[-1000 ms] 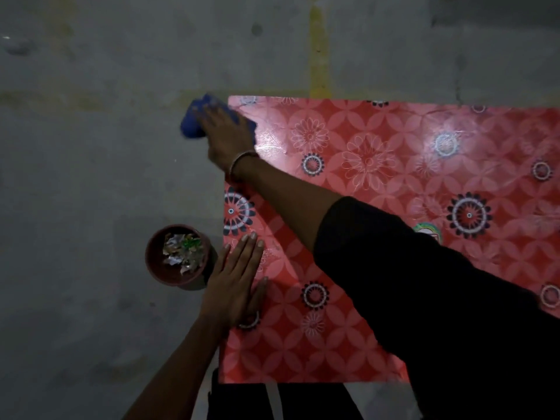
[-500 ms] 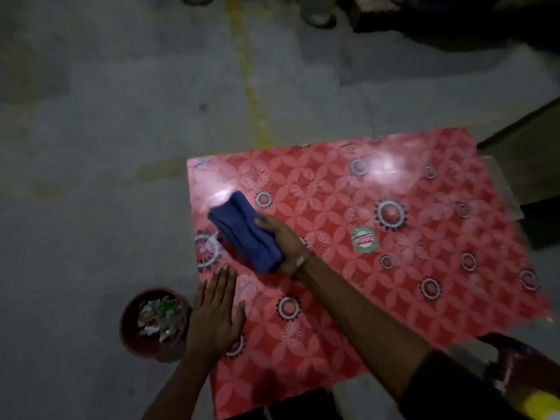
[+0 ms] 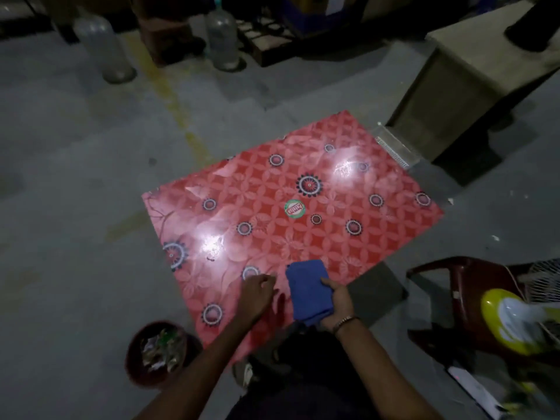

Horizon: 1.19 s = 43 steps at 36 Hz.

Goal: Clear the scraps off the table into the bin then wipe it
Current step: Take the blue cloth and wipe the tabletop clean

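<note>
My right hand (image 3: 338,301) grips the cloth (image 3: 309,291) for wiping; left hand (image 3: 256,294), fingers loosely curled, steadies the table (image 3: 378,237).

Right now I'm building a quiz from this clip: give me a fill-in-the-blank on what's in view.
1. The right hand grips a folded ____ cloth.
2. The scraps lie in the round ____ on the floor.
3. A round green and red ____ sits on the red table.

Missing words: blue; bin; sticker
</note>
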Available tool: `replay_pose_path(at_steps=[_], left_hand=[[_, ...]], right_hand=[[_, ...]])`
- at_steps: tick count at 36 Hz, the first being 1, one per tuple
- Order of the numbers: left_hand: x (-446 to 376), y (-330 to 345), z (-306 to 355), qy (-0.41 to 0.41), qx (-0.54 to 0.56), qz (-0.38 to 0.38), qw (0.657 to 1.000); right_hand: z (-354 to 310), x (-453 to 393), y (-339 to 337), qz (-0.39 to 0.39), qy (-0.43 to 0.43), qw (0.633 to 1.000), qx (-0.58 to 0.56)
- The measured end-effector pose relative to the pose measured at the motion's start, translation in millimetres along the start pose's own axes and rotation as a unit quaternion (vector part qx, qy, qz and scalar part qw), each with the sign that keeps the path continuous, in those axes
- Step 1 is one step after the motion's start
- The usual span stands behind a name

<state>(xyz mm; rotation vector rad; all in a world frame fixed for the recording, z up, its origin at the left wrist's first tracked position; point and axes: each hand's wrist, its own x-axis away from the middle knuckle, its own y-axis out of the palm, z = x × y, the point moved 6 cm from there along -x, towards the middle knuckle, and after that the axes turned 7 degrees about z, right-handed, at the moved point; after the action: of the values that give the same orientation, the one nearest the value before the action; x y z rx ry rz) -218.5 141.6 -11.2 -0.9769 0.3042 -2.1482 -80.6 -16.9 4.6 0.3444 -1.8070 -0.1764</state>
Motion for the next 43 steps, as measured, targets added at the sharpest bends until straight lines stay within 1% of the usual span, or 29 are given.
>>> replay_pose_path(at_steps=[1, 2, 3, 4, 5, 7, 8, 9, 11, 13, 15, 17, 20, 24, 28, 32, 35, 39, 41, 43], left_hand=[[14.5, 10.3, 23.2, -0.076, 0.124, -0.036, 0.989], [26.9, 24.8, 40.6, -0.156, 0.237, -0.080, 0.955], [37.9, 37.6, 57.2, -0.205, 0.309, -0.120, 0.921], [43.3, 48.9, 68.6, -0.225, 0.353, -0.144, 0.897], [47.8, 58.2, 77.6, -0.225, 0.375, -0.153, 0.886], [49.6, 79.5, 89.8, -0.221, 0.415, -0.136, 0.872], [50.5, 90.4, 95.3, -0.211, 0.427, -0.118, 0.871], [50.1, 101.5, 97.6, -0.196, 0.421, -0.101, 0.880], [51.5, 122.5, 106.2, -0.171, 0.374, -0.084, 0.908], [44.2, 143.0, 111.6, -0.145, 0.332, -0.063, 0.930], [39.7, 162.3, 131.2, -0.127, 0.302, -0.050, 0.944], [30.9, 187.5, 151.1, -0.118, 0.316, -0.061, 0.940], [21.3, 224.4, 185.8, -0.110, 0.337, -0.079, 0.932], [23.9, 263.6, 229.3, -0.127, 0.349, -0.103, 0.923], [16.8, 288.3, 252.2, -0.157, 0.352, -0.096, 0.918], [6.8, 312.1, 270.4, -0.186, 0.339, -0.109, 0.916], [-5.6, 324.9, 286.8, -0.183, 0.338, -0.121, 0.915], [-37.0, 335.0, 316.1, -0.165, 0.353, -0.147, 0.909], [-50.6, 342.2, 333.1, -0.163, 0.386, -0.162, 0.893], [-69.1, 354.6, 350.8, -0.159, 0.398, -0.174, 0.886]], right_hand=[[-6.4, 4.5, -1.6, -0.006, -0.008, 1.000, -0.007], [-12.3, 7.2, -2.2, -0.017, -0.016, 1.000, -0.020], [-17.7, 7.6, -2.7, -0.030, -0.022, 0.999, -0.033], [-22.6, 8.7, -2.9, -0.042, -0.025, 0.998, -0.047], [-26.9, 9.3, -4.9, -0.048, -0.030, 0.997, -0.051], [-35.3, 6.9, -14.8, -0.038, -0.038, 0.998, -0.041], [-40.6, 4.6, -21.0, -0.031, -0.043, 0.998, -0.020], [-46.8, 3.4, -28.3, -0.026, -0.046, 0.999, 0.013], [-64.5, -0.2, -46.0, -0.009, -0.052, 0.994, 0.092], [-89.6, -5.6, -65.5, -0.005, -0.059, 0.989, 0.137], [-123.3, -12.4, -84.8, -0.003, -0.102, 0.981, 0.164], [-159.9, -14.2, -103.5, 0.002, -0.162, 0.970, 0.180], [-208.1, -16.0, -127.6, -0.004, -0.194, 0.963, 0.186], [-250.2, -23.0, -163.6, 0.006, -0.197, 0.964, 0.176], [-280.5, -33.9, -187.4, 0.030, -0.180, 0.968, 0.175], [-303.9, -54.1, -200.8, 0.057, -0.160, 0.972, 0.163], [-324.0, -65.8, -200.1, 0.068, -0.156, 0.972, 0.164], [-361.6, -82.1, -193.2, 0.024, -0.163, 0.973, 0.158], [-385.6, -86.1, -189.6, 0.000, -0.173, 0.970, 0.172], [-416.8, -88.0, -188.2, -0.040, -0.184, 0.966, 0.176]])
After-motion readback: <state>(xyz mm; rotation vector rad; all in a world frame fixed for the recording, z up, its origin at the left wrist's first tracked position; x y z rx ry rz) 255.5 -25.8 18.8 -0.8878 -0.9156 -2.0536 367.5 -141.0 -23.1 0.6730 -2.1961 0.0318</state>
